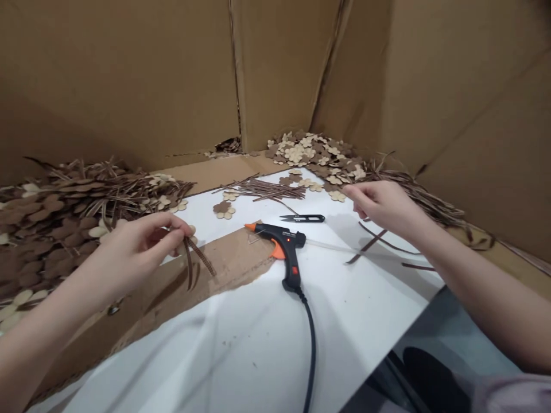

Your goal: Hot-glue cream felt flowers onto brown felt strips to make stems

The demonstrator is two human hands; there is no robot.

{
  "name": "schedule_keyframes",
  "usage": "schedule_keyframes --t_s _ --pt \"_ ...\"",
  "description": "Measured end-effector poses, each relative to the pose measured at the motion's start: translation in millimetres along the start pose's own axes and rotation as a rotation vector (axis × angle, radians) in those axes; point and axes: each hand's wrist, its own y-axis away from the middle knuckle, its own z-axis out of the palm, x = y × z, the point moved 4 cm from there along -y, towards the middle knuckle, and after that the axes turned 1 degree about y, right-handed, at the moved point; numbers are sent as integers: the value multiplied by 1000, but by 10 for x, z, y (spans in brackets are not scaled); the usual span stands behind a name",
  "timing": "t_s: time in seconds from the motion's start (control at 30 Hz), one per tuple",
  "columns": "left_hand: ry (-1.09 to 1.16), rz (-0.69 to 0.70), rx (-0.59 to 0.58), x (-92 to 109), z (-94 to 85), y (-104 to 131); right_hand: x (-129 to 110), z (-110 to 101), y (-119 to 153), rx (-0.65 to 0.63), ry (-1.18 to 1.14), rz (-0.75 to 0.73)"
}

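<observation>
My left hand (pixel 144 244) pinches a folded brown ribbon strip (pixel 200 257) whose two ends hang down over the cardboard. A bit of cream shows at its fingertips, probably part of a flower cutout. My right hand (pixel 379 203) is closed in a pinch above the right side of the white board, close to the flower cutouts; what it holds, if anything, cannot be made out. Between the hands a black and orange hot glue gun (pixel 287 246) lies on its side, its nozzle pointing left over a cardboard piece (pixel 235 258). Behind it lie black thread snips (pixel 307 218).
Brown and cream flower cutouts pile up at the left (pixel 51 229) and back (pixel 305 152). A bundle of brown strips (pixel 273 189) lies behind the snips, with loose ribbons (pixel 368 246) at the right. The glue gun's cord (pixel 312 344) runs toward me. Cardboard walls (pixel 129 74) enclose the table.
</observation>
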Motion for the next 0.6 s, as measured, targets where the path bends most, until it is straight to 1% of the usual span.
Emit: schedule_keyframes --t_s 0.03,0.07,0.13,0.2,0.23,0.3,0.43,0.53,0.6 --pt "19 2 -22 1 14 4 49 67 -29 -52 37 -14" --pt "44 2 -40 3 27 9 65 129 -56 -70 46 -72" --pt "110 -1 -61 10 42 18 30 260 -94 -85 39 -247" --pt "193 7 -60 23 39 24 -13 402 -121 -129 43 -335" --pt "233 12 -54 27 33 25 -34 467 -135 -151 54 -354" --pt "282 11 -47 24 19 26 -69 577 -161 -190 81 -369" --pt "247 -62 -66 -31 9 24 -101 710 -206 -234 122 -376" --pt "268 -92 -46 -52 -13 30 -87 730 -226 -248 146 -346" --pt "316 -88 -12 -40 -41 42 -64 687 -236 -246 160 -293"
